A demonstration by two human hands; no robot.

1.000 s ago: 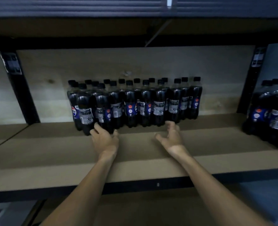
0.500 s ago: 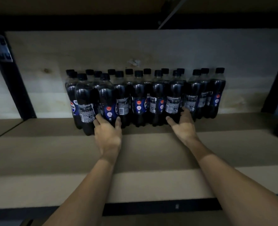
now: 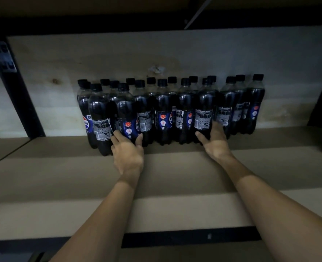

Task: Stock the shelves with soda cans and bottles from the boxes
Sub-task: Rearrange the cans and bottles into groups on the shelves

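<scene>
The Pepsi bottles [image 3: 164, 114] stand upright in a tight cluster at the rear of the shelf [image 3: 156, 176], most of them up against the plywood back panel [image 3: 156, 53], with the front of the board bare. Packing them deep and shoulder to shoulder leaves room in front for more rows, which is probably why both hands are at the front rank.

The left hand [image 3: 128, 156] reaches to the blue-labelled bottle [image 3: 127, 114] near the left end. Its fingers [image 3: 116, 136] and thumb are spread to either side of that bottle's base, touching it low down, where a push slides the bottle without tipping it. The right hand [image 3: 216, 144] does the same at the white-labelled bottle [image 3: 203, 110] further right, thumb on one side and straight fingers [image 3: 215, 129] running up the other. Neither hand is clenched. Both look released and pressing rather than gripping, though the light is dim and I cannot rule out a loose hold by the left.

One bottle at the left end [image 3: 101, 120] stands forward of its neighbours, so the row is not yet square. A black upright post [image 3: 14, 87] bounds the bay on the left. No boxes or cans are in view.
</scene>
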